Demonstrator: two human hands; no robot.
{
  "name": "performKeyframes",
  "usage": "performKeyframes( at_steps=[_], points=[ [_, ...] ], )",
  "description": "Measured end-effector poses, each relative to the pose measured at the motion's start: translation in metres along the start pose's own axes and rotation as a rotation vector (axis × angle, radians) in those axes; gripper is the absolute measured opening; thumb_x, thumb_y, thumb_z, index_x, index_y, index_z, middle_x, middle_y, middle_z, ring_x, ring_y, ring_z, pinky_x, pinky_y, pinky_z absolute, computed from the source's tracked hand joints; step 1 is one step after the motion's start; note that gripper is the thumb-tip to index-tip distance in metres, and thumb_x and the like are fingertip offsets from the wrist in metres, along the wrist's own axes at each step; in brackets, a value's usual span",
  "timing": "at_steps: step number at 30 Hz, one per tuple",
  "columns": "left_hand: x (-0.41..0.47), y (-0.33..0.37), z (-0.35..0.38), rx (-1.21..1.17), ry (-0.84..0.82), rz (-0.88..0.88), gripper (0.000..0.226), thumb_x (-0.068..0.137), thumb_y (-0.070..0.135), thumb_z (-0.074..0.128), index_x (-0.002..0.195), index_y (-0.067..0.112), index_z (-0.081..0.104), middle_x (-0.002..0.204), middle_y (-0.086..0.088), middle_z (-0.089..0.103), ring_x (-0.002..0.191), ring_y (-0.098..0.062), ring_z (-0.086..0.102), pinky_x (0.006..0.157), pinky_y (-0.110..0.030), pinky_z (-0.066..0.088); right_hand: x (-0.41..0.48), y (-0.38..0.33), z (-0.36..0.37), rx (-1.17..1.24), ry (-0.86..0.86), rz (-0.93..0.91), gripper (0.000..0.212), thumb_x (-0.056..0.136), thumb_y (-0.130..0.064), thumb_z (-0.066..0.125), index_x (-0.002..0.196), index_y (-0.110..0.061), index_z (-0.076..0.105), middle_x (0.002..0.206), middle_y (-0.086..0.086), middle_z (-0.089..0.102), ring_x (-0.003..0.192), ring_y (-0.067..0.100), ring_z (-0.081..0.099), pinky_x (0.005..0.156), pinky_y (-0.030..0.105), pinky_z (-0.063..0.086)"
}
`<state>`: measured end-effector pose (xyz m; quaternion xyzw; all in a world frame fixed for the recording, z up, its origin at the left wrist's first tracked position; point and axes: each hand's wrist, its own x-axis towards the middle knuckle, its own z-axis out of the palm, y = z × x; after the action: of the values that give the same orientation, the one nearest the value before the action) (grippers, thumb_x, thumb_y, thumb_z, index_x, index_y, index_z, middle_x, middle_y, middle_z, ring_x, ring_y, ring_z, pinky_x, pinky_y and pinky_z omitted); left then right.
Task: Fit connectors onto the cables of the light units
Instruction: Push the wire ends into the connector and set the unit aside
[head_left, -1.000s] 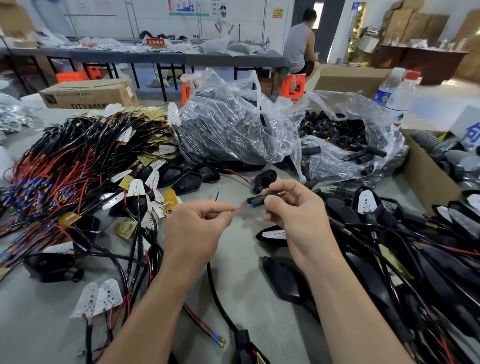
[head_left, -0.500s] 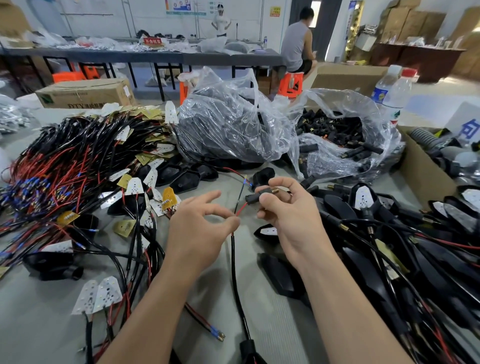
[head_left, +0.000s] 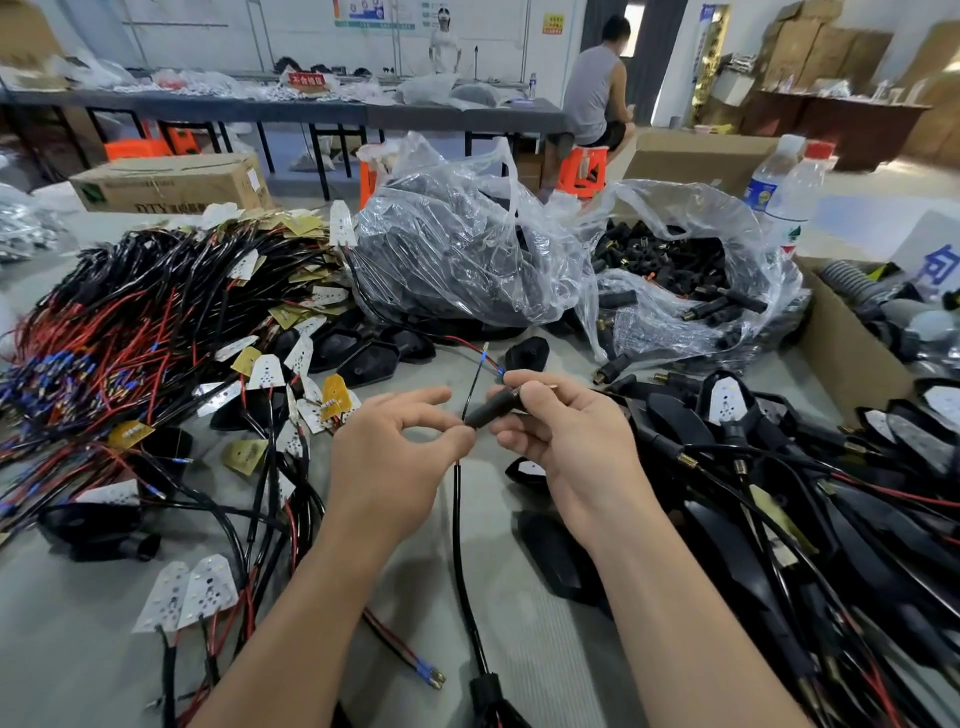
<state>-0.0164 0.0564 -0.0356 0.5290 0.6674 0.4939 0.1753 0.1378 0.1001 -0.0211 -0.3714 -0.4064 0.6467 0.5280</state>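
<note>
My right hand (head_left: 561, 441) grips a black tubular connector (head_left: 493, 409) at mid-table, with a brass tip showing past my fingers. My left hand (head_left: 387, 457) pinches the wire just below the connector's lower end, its other fingers spread. A black sheathed cable (head_left: 460, 545) runs from that pinch down toward me to a black light unit at the bottom edge. A thin black wire with a blue-sleeved terminal (head_left: 483, 358) sticks up beside the connector.
A heap of light units with red and black wires (head_left: 130, 332) lies left, and more black units (head_left: 779, 467) lie right. Two clear plastic bags (head_left: 467, 249) hold black parts, the right one connectors (head_left: 670, 260). A cardboard box (head_left: 841, 343) and bottles (head_left: 789, 192) stand right.
The red wire that showed between my hands has gone into the connector. My left hand has moved right, up to the connector's end. The blue-tipped wire now stands up beside it.
</note>
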Motion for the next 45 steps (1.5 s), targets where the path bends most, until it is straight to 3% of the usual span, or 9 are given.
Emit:
performKeyframes(
  at_steps=[4,6,9,18,22,28,33,37,45],
  points=[
    [0.001,0.009,0.004,-0.545,-0.108,-0.314,0.013,0.092,0.024,0.074,0.101,0.034,0.076,0.09,0.009,0.079,0.084,-0.009,0.075,0.076,-0.025,0.059,-0.001,-0.002,-0.002,-0.024,-0.029,-0.022,0.023,0.097,-0.001,0.061,0.084,-0.009,0.077,0.073,0.009,0.072,0.06,0.016,0.062,0.056,0.02,0.052],
    [0.003,0.011,0.004,-0.63,-0.186,-0.387,0.016,0.101,0.021,0.061,0.107,0.024,0.075,0.09,-0.002,0.079,0.076,-0.015,0.075,0.066,-0.023,0.06,-0.004,-0.001,0.0,-0.104,-0.131,-0.031,0.031,0.097,-0.001,0.06,0.078,-0.013,0.08,0.07,0.005,0.071,0.058,0.014,0.06,0.054,0.018,0.049],
    [0.003,0.008,0.0,-0.663,-0.195,-0.37,0.018,0.097,0.008,0.062,0.096,0.012,0.08,0.085,-0.007,0.079,0.071,-0.011,0.072,0.062,-0.019,0.056,-0.005,0.003,0.005,-0.187,-0.168,-0.061,0.033,0.097,-0.001,0.058,0.077,-0.014,0.08,0.065,0.004,0.068,0.055,0.013,0.055,0.052,0.02,0.045],
    [0.007,0.007,-0.002,-0.806,-0.092,-0.356,0.031,0.1,0.013,0.058,0.083,0.022,0.083,0.084,-0.005,0.078,0.071,-0.01,0.072,0.063,-0.018,0.057,0.002,0.005,-0.001,-0.051,0.198,-0.184,0.019,0.098,-0.003,0.061,0.084,-0.007,0.074,0.068,0.008,0.07,0.052,0.015,0.06,0.048,0.021,0.049],
    [0.005,0.005,-0.004,-0.803,-0.212,-0.281,0.018,0.083,0.021,0.072,0.096,0.025,0.083,0.083,-0.001,0.075,0.073,-0.008,0.066,0.071,-0.018,0.056,0.004,0.007,0.0,-0.103,0.208,-0.186,0.018,0.096,-0.002,0.063,0.083,-0.006,0.074,0.065,0.008,0.07,0.051,0.016,0.06,0.049,0.022,0.05],
    [0.005,0.001,0.009,-0.495,-0.08,-0.458,0.025,0.095,0.022,0.071,0.12,0.023,0.069,0.106,0.002,0.074,0.087,-0.006,0.068,0.078,-0.022,0.052,0.0,0.007,0.001,-0.166,0.061,-0.192,0.027,0.094,-0.001,0.065,0.074,-0.014,0.078,0.064,0.008,0.068,0.051,0.016,0.058,0.048,0.022,0.048],
    [0.006,0.002,0.006,-0.625,-0.112,-0.393,0.018,0.098,0.006,0.062,0.102,0.016,0.077,0.087,0.001,0.08,0.075,-0.005,0.069,0.067,-0.015,0.054,0.001,0.008,0.002,-0.2,0.087,-0.189,0.024,0.094,-0.002,0.065,0.077,-0.013,0.078,0.065,0.009,0.069,0.052,0.016,0.058,0.05,0.023,0.048],
    [0.005,0.003,0.003,-0.672,-0.076,-0.333,0.023,0.093,0.001,0.068,0.105,0.019,0.076,0.082,-0.003,0.079,0.067,-0.006,0.067,0.065,-0.015,0.054,0.002,0.01,-0.001,-0.22,0.115,-0.179,0.022,0.095,-0.004,0.063,0.078,-0.011,0.076,0.064,0.01,0.069,0.054,0.018,0.061,0.054,0.026,0.052],
    [0.007,0.004,0.0,-0.654,0.015,-0.262,0.027,0.094,0.004,0.065,0.077,0.018,0.081,0.067,-0.001,0.069,0.061,-0.008,0.059,0.061,-0.017,0.047,0.007,0.012,-0.002,-0.136,0.239,-0.184,0.019,0.097,-0.005,0.062,0.082,-0.007,0.073,0.065,0.011,0.071,0.051,0.018,0.062,0.054,0.026,0.054]
  ],
)
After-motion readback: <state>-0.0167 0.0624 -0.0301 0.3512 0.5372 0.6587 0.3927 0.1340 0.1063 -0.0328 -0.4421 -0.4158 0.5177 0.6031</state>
